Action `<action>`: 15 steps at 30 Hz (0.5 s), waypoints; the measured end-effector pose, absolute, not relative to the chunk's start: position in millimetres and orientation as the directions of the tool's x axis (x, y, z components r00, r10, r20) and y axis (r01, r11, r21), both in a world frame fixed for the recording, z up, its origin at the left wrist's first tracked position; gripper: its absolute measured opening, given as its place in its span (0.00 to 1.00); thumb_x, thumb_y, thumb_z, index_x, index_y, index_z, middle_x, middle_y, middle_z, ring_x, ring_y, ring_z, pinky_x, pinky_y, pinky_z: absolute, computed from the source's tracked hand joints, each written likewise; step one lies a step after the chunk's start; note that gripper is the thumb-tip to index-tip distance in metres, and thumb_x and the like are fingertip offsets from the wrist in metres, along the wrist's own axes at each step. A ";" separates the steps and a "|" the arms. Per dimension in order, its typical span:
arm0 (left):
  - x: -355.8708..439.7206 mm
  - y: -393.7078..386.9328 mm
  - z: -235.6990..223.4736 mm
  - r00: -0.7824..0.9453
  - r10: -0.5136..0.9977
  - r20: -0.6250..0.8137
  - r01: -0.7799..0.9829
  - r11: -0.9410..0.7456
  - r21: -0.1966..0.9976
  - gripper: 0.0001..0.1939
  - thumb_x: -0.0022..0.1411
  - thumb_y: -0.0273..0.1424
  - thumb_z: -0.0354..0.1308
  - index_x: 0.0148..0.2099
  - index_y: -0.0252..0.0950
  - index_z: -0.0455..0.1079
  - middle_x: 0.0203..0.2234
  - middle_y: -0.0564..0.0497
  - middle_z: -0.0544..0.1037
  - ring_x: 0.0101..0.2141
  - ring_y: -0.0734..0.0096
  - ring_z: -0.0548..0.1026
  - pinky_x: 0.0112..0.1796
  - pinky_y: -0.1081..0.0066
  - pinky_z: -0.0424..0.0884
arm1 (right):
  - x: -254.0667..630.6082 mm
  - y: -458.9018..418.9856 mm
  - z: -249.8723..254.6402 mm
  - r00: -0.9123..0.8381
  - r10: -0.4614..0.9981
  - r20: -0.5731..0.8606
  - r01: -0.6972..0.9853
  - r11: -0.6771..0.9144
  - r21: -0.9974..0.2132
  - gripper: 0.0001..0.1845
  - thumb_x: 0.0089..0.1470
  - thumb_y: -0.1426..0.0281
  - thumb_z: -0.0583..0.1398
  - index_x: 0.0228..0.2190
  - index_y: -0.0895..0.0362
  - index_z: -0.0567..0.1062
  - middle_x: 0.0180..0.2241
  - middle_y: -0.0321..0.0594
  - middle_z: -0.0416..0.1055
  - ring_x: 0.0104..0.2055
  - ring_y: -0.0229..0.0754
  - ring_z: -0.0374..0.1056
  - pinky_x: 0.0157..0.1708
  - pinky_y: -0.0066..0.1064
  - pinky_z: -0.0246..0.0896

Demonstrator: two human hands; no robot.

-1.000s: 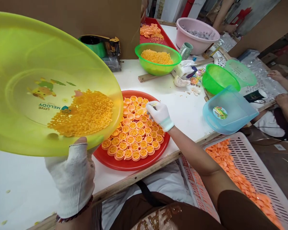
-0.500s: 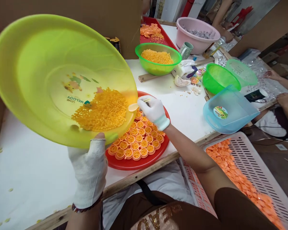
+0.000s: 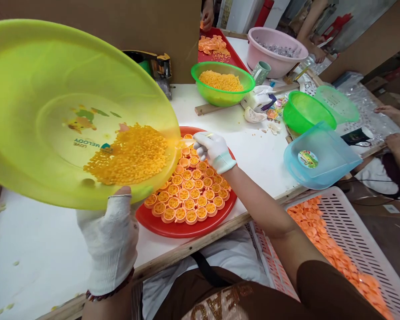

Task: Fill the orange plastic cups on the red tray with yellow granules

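Note:
My gloved left hand (image 3: 111, 235) grips the lower rim of a large yellow-green basin (image 3: 30, 111), holding it tilted above the table. Small yellow pellets (image 3: 130, 155) are heaped at the basin's lower right. In my gloved right hand (image 3: 213, 151) is a small spoon (image 3: 185, 143), its bowl by the basin's right rim with some yellow on it. Below the spoon lies a round red tray (image 3: 186, 230), partly hidden by the basin. Many small orange cups (image 3: 189, 203) with yellow pellets in them stand packed together on it.
Behind the tray stand a green bowl (image 3: 200, 89) of yellow pellets, a pink basin (image 3: 253, 55) and a mug (image 3: 260, 73). To the right are an empty green basket (image 3: 306, 111), a blue scoop-shaped container (image 3: 323, 155) and a crate (image 3: 366, 231) of orange pieces. Other people's hands (image 3: 395, 133) work at far right.
The basin and my left hand have shifted left, uncovering more of the red tray. The spoon has come out past the basin's rim, now carrying some yellow.

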State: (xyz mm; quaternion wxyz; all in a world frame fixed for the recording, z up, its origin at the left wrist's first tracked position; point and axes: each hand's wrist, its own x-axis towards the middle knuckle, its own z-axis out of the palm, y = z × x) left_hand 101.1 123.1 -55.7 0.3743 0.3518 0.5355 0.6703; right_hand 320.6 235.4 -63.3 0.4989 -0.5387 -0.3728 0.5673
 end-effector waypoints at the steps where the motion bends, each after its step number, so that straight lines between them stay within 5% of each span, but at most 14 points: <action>1: 99.9 122.8 -54.6 -0.497 0.865 0.064 -0.149 -0.158 0.976 0.30 0.57 0.25 0.69 0.62 0.44 0.76 0.62 0.46 0.77 0.61 0.49 0.76 0.57 0.47 0.79 | 325.3 238.4 -64.0 0.108 0.965 -0.240 -0.152 -0.222 -0.963 0.07 0.63 0.66 0.63 0.33 0.56 0.73 0.25 0.32 0.71 0.22 0.30 0.62 0.17 0.23 0.56; 5: 95.1 121.3 -52.2 -0.536 0.838 0.101 -0.105 -0.184 0.977 0.26 0.55 0.23 0.69 0.56 0.43 0.79 0.61 0.48 0.77 0.62 0.48 0.75 0.56 0.45 0.80 | 336.6 245.2 -74.5 0.201 0.971 -0.132 0.072 -0.149 -0.986 0.06 0.63 0.67 0.60 0.35 0.56 0.74 0.25 0.33 0.71 0.23 0.33 0.64 0.20 0.27 0.57; 10: 93.2 121.0 -53.2 -0.535 0.841 0.080 -0.112 -0.165 0.980 0.24 0.54 0.24 0.69 0.54 0.43 0.79 0.60 0.49 0.77 0.60 0.48 0.76 0.52 0.45 0.82 | 339.9 243.0 -90.3 0.060 0.965 0.257 0.534 0.186 -0.825 0.10 0.64 0.67 0.57 0.30 0.54 0.73 0.29 0.36 0.72 0.34 0.38 0.67 0.39 0.31 0.64; 15: 96.5 121.8 -58.3 -0.546 0.834 0.078 -0.110 -0.164 0.980 0.31 0.51 0.26 0.70 0.58 0.43 0.77 0.60 0.47 0.77 0.62 0.48 0.75 0.58 0.42 0.76 | 337.2 238.1 -82.1 0.053 0.922 0.384 0.588 0.282 -0.758 0.12 0.65 0.65 0.55 0.33 0.55 0.75 0.32 0.38 0.74 0.35 0.39 0.68 0.43 0.34 0.64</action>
